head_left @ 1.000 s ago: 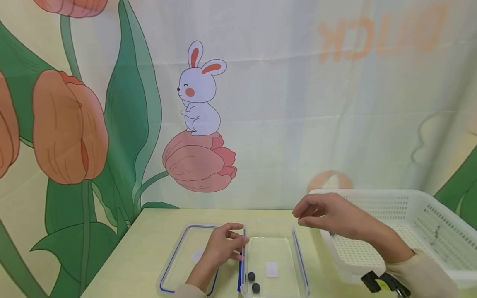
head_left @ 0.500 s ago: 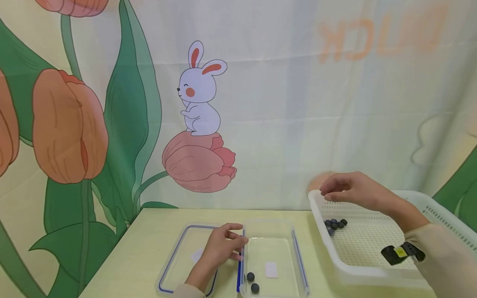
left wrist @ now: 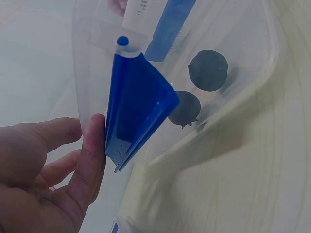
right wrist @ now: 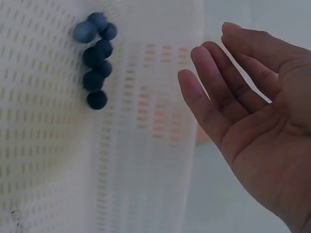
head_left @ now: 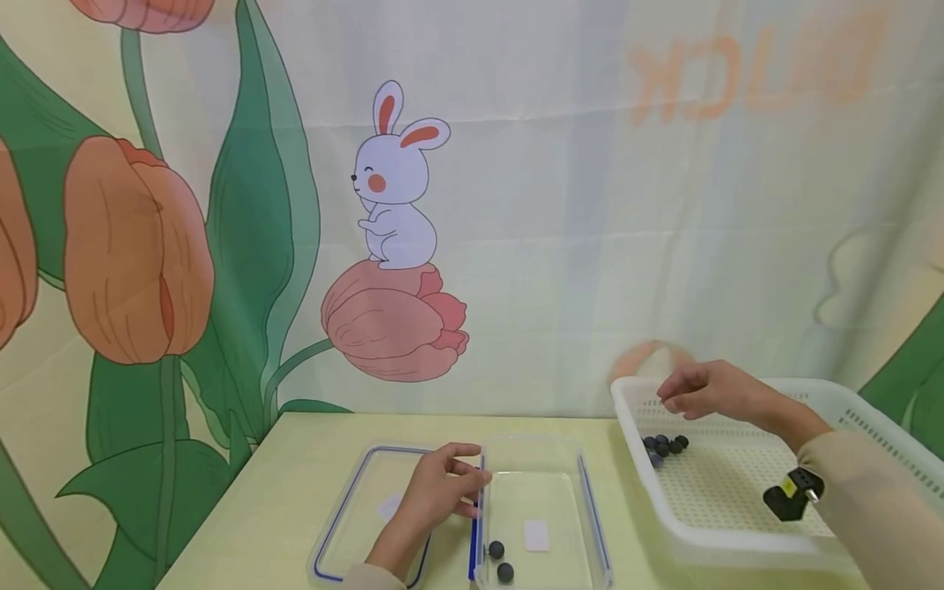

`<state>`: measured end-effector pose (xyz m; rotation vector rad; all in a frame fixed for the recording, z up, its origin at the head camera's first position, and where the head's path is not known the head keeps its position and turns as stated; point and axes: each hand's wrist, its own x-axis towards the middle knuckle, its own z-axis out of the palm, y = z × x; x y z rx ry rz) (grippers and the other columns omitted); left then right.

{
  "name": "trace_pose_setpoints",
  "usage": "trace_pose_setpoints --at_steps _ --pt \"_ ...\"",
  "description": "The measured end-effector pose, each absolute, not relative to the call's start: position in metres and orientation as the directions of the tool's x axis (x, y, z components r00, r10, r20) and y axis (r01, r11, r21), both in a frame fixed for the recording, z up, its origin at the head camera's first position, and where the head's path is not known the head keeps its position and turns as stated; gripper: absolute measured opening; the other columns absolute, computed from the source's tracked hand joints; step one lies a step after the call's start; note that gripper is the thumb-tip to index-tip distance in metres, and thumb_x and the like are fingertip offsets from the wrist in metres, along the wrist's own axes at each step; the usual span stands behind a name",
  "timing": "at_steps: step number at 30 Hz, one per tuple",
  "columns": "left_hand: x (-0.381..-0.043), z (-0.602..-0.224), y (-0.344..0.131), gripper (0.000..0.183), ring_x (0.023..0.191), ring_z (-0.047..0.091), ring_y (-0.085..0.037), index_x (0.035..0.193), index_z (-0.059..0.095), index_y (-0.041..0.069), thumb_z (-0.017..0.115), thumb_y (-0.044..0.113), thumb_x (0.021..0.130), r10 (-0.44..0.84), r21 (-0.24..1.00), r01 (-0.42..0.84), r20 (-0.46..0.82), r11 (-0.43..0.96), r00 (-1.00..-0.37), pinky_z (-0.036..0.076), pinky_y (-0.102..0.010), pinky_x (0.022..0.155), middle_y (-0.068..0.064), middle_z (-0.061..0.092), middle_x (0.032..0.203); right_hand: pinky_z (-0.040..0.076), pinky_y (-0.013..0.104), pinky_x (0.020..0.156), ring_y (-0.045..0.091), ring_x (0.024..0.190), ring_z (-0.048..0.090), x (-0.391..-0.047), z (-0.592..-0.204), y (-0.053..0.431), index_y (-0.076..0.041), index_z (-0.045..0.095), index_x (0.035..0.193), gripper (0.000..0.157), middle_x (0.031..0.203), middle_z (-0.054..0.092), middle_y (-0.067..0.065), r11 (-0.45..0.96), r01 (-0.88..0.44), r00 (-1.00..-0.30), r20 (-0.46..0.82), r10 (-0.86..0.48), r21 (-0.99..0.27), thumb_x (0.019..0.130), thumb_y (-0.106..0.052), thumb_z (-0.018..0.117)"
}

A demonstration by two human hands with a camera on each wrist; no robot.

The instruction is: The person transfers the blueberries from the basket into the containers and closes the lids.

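My left hand (head_left: 439, 490) stays at the left wall of a clear plastic food container (head_left: 542, 492), its fingertips touching the rim beside a blue clip (left wrist: 136, 104). Two blueberries (head_left: 505, 572) lie inside that container, by its left wall. Over the back left rim of a white plastic basket (head_left: 737, 537) hovers my right hand (head_left: 719, 392), with loosely bent fingers and nothing held. Several blueberries (head_left: 662, 444) are clustered on the basket floor, below and left of it; the right wrist view shows them (right wrist: 95, 63) apart from my fingers.
The blue-edged clear lid (head_left: 347, 500) lies flat on the pale yellow table (head_left: 251, 500), left of the container. A small white label (head_left: 537, 535) shows on the container's floor. A printed curtain (head_left: 531, 246) hangs behind the table.
My right hand has moved right, from beyond the container's right wall to above the basket, then dipped slightly. The blueberries in the basket have come into view. My left hand stays in place.
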<state>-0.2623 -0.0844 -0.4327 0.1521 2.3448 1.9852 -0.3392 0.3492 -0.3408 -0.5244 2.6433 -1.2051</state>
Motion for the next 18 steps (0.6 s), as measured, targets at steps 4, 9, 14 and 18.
trace_pose_setpoints --at_steps 4,9,14,18 --pt "-0.262 -0.433 -0.084 0.051 0.074 0.066 -0.018 0.141 0.061 -0.006 0.08 0.003 0.094 0.112 0.985 0.038 0.019 0.168 -0.993 0.066 -0.035 0.057 -0.012 0.065 0.097 0.065 0.045 0.088 0.031 0.106 0.071 -0.346 -0.354 0.354 0.006 0.07 0.123 0.03 0.121 0.071 0.018 0.624 -0.231 -0.923 -0.035 -0.383 -0.746 0.101 -0.014 0.074" --pt "-0.263 -0.434 -0.085 0.051 0.074 0.066 -0.019 0.141 0.06 -0.006 0.08 0.002 0.095 0.114 0.985 0.034 0.014 0.169 -0.993 0.066 -0.036 0.058 -0.013 0.065 0.098 0.065 0.047 0.084 0.028 0.101 0.071 -0.35 -0.363 0.355 0.007 0.071 0.118 0.024 0.114 0.073 0.017 0.69 -0.24 -0.927 -0.05 -0.372 -0.683 0.099 -0.008 0.074" --pt "-0.261 -0.432 -0.085 0.052 0.075 0.067 -0.019 0.141 0.06 -0.007 0.08 0.003 0.095 0.123 0.988 0.034 0.015 0.154 -0.992 0.067 -0.036 0.059 -0.013 0.066 0.099 0.064 0.045 0.077 0.025 0.094 0.069 -0.351 -0.371 0.361 0.006 0.072 0.113 0.019 0.109 0.074 0.015 0.744 -0.251 -0.931 -0.056 -0.361 -0.62 0.098 -0.006 0.074" --pt "-0.26 -0.432 -0.085 0.051 0.075 0.067 -0.019 0.141 0.06 -0.006 0.08 0.003 0.095 0.127 0.988 0.033 0.014 0.151 -0.992 0.067 -0.036 0.059 -0.013 0.066 0.097 0.06 0.04 0.069 0.022 0.086 0.064 -0.355 -0.383 0.367 0.005 0.073 0.11 0.015 0.104 0.074 0.014 0.747 -0.263 -0.926 -0.059 -0.373 -0.61 0.097 -0.002 0.073"
